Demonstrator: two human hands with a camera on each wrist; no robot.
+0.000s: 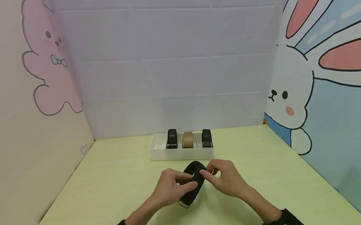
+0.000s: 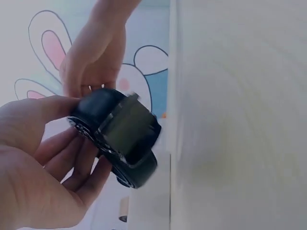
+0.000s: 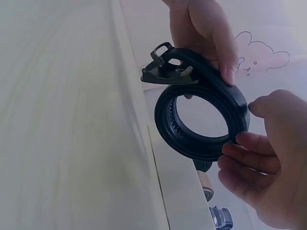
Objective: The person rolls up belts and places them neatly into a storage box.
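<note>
A rolled-up black belt [image 1: 193, 194] is held above the table between both hands in the head view. Its metal buckle [image 1: 183, 204] hangs at the lower left of the coil. My left hand [image 1: 169, 187] grips the coil from the left, thumb on the near side. On the opposite side, my right hand [image 1: 226, 178] pinches the coil's edge between thumb and fingers. Seen from the right wrist, the coil [image 3: 196, 155] has a wide round hole, and the strap's buckle end stands apart from it. The left wrist view shows the flat buckle plate [image 2: 127, 125].
Behind the hands stands a white divided tray [image 1: 182, 154] on the pale yellow table [image 1: 108, 177]. It holds two rolled black belts, one left [image 1: 171, 138] and one right [image 1: 207, 138], with a tan roll [image 1: 188, 140] between them. Walls enclose the table at back and sides.
</note>
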